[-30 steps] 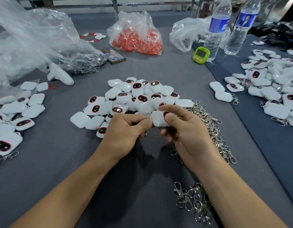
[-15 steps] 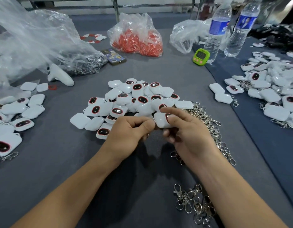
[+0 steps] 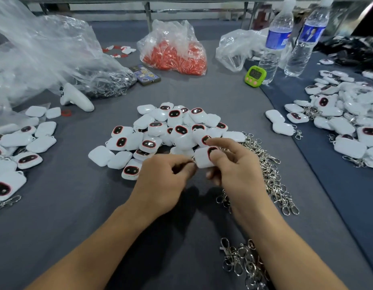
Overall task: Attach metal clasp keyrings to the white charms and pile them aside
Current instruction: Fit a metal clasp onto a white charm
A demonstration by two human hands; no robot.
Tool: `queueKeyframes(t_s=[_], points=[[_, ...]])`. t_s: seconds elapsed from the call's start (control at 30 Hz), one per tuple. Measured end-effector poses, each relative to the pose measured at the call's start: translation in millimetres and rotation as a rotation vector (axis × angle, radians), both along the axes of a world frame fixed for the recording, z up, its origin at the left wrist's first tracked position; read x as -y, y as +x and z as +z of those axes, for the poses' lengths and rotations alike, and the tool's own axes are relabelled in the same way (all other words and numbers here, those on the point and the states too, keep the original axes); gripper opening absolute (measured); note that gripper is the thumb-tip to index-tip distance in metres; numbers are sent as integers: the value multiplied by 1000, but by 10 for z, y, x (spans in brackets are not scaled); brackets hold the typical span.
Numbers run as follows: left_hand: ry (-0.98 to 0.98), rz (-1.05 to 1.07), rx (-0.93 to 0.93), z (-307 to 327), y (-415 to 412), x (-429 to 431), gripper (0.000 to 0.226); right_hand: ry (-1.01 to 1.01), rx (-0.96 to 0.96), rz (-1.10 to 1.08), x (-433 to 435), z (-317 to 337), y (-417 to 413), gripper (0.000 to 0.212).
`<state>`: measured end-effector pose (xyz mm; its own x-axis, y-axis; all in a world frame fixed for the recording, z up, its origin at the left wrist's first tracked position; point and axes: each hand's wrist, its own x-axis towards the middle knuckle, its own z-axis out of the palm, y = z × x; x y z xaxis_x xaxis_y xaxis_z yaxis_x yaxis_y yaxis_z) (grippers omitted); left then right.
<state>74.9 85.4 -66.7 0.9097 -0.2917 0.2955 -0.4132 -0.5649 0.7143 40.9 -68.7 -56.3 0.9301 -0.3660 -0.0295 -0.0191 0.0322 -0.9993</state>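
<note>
Evidently the attaching step is in hand: the right hand (image 3: 238, 174) pinches a white charm (image 3: 203, 159) between thumb and fingers. The left hand (image 3: 164, 181) has thumb and forefinger pressed together on a glint of metal at the charm's corner, apparently a keyring (image 3: 192, 162), mostly hidden. Just behind lies the heap of unfitted charms (image 3: 173, 126), and loose clasp keyrings (image 3: 269, 172) trail beside the right hand. Next, the ring needs working fully through the charm's loop, and then the piece belongs on the finished pile (image 3: 344, 124) at far right.
</note>
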Motion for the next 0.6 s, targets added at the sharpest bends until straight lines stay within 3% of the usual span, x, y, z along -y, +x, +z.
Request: queueKeyframes(t_s=[0.1,0.17,0.2,0.27,0.33,0.37,0.47,0.53,0.6], points=[[-224,-59,-191,4,53,-6,15,424,-112,60,35,34,19,20],[-137,-64,-80,5,50,-31,16,483,-119,73,33,35,25,18],[1,-59,59,-3,41,-49,20,387,-94,77,28,34,18,18],[326,-49,328,-10,24,-71,23,-74,-1,102,7,16,-37,15],[464,-75,484,-17,29,-79,13,-539,89,143,-35,-37,-95,19],[480,-68,511,-15,29,-80,10,-671,113,166,-49,-54,-117,22],[363,33,389,11,4,-73,13,-759,94,221,6,-48,-103,27],[201,73,242,32,14,-80,3,-658,2,276,100,-19,-55,31],[96,63,138,38,37,-80,15,-474,-73,288,159,-7,-16,36]])
